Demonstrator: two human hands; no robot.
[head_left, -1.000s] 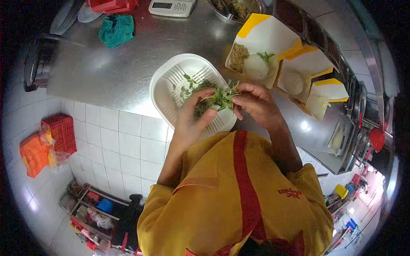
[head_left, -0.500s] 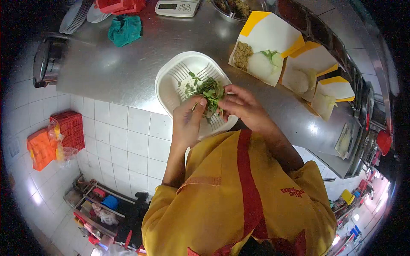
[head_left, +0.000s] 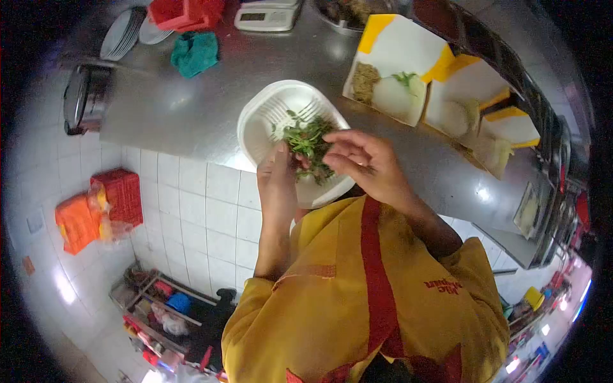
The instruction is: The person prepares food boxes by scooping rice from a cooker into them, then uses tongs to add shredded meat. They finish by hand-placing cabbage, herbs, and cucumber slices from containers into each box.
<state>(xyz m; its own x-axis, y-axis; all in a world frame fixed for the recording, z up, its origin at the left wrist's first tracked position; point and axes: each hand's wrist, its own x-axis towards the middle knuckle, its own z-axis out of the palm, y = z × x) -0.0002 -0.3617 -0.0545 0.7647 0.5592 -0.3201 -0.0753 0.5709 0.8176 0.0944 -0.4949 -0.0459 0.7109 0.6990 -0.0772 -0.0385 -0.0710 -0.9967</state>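
Note:
A bunch of leafy green herbs [head_left: 311, 142] is over a white slotted plastic basket [head_left: 250, 108] in front of my body. My left hand [head_left: 276, 175] holds the herbs from the left, thumb up, with its fingertips partly hidden under the leaves. On the other side, my right hand [head_left: 369, 159] has its fingers apart and slightly curled beside the bunch, and I see nothing held in it. A few loose leaves lie near the basket's far side.
Open white-and-yellow food boxes [head_left: 408, 51] with rice stand at the right of the steel counter [head_left: 191, 121]. Behind the basket are a green cloth [head_left: 195, 54], a kitchen scale [head_left: 267, 18] and a metal bowl [head_left: 341, 25]. A dark pot [head_left: 86, 99] is at the left.
My right hand has drawn back from the herbs a little and its fingers have spread. My left hand stays at the bunch. The whole view has shifted slightly.

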